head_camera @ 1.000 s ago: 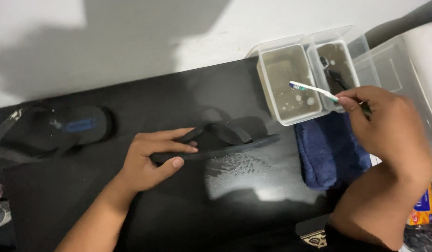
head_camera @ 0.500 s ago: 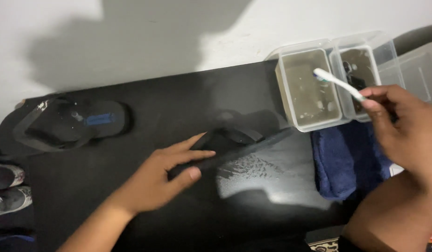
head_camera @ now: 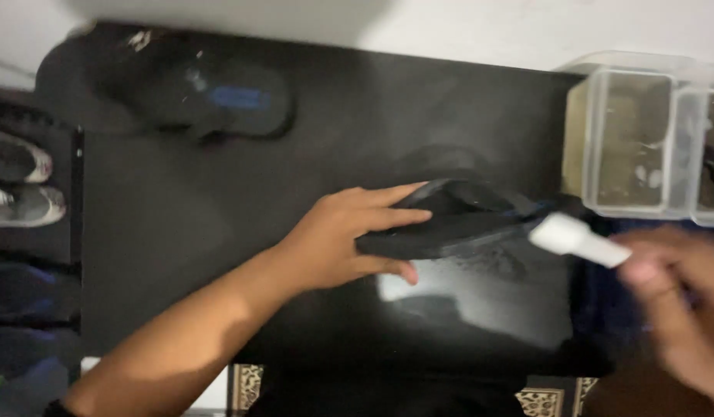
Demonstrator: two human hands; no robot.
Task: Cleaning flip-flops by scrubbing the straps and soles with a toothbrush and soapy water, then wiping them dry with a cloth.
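My left hand grips the heel end of a black flip-flop and holds it tilted on its edge over the black table. My right hand, blurred at the right edge, holds a white toothbrush. The brush head lies at the toe end of the flip-flop. A wet patch shines on the table just below the flip-flop.
A second black flip-flop with a blue mark lies at the table's far left. Two clear plastic tubs of murky water stand at the far right. A dark blue cloth lies under my right hand. Shoes sit on the floor at left.
My right hand has brought the toothbrush down from the tub to the flip-flop's toe end. The camera view has shifted, so everything sits further right. My left hand keeps its grip.
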